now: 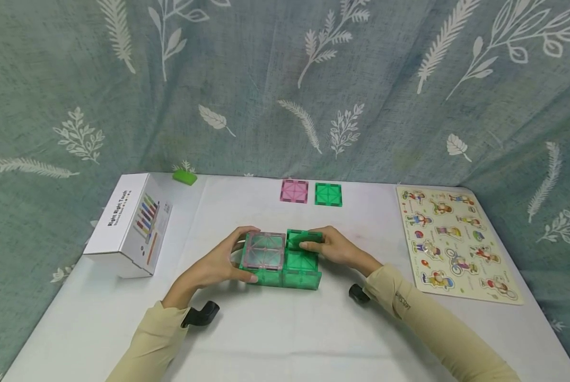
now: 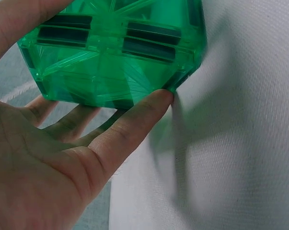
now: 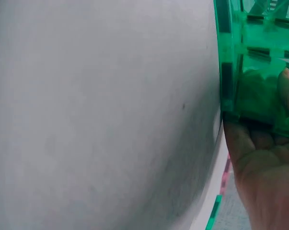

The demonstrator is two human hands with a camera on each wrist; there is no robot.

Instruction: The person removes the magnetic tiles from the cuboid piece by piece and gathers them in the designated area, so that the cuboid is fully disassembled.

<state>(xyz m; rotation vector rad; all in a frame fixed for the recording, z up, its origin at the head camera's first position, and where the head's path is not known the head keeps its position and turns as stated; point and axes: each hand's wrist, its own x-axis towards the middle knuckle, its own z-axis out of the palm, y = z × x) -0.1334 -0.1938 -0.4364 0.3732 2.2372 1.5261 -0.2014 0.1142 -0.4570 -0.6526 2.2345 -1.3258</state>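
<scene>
A structure of translucent green magnetic tiles [image 1: 265, 277] stands on the white table, with a pink square tile [image 1: 264, 250] lying flat over its left half. The right half has no top, and its inside shows. My left hand [image 1: 216, 258] grips the left half, thumb at the near side and fingers behind; the left wrist view has the green side wall [image 2: 101, 76] close up. At the back of the right half, my right hand [image 1: 336, 247] pinches an upright green tile [image 1: 296, 237], thumb on its inner face. The fingers lie behind that tile [image 3: 259, 93] in the right wrist view.
Behind the structure lie a loose pink tile [image 1: 294, 191] and a loose green tile [image 1: 329, 194]. A white box [image 1: 127, 223] and a small green block [image 1: 184, 176] are on the left. On the right lies a picture puzzle board [image 1: 456, 244]. A patterned curtain [image 1: 265, 79] hangs behind.
</scene>
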